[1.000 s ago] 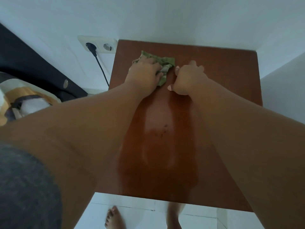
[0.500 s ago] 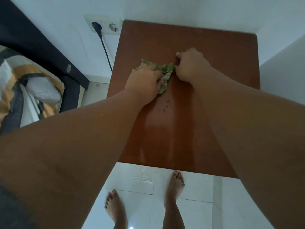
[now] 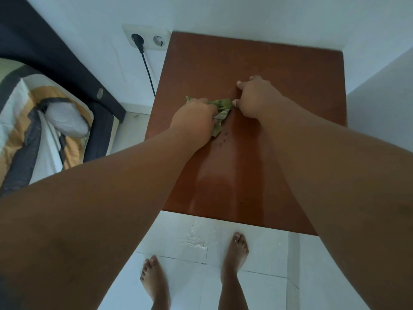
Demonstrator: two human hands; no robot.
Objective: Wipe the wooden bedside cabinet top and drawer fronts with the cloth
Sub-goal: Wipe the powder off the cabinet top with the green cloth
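Top wipe is proceeding: left hand is clutching cloth mid cabinet top; right hand, clenched empty, is bracing alongside. Rear strip is awaiting firm strokes.

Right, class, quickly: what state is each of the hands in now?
Left hand: grips the cloth.
Right hand: curled, resting on the cabinet top beside the cloth; a grip cannot be told.

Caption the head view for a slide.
Left hand holds the cloth on the cabinet top, right hand resting on the wood beside it.
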